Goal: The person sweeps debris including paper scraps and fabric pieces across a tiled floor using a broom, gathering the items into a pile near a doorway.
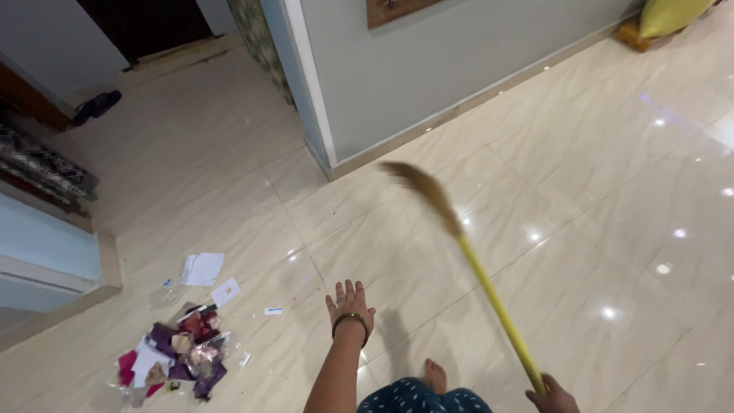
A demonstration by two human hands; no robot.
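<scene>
I count one broom (pixel 489 291), gripped in my right hand (pixel 552 398), and my left hand (pixel 349 303) spread with nothing in it, wearing one bangle (pixel 351 319). On the floor (pixel 612 191) lies one heap of wrappers (pixel 180 353), with three loose white papers (pixel 202 268) beside it. One dark slipper (pixel 95 105) sits near the far doorway.

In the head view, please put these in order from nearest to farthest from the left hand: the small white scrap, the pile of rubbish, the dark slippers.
From the left hand:
1. The small white scrap, on the floor just to its left.
2. The pile of rubbish, lower left, on the tiles.
3. The dark slippers, far up at the upper left, near the doorway.
</scene>
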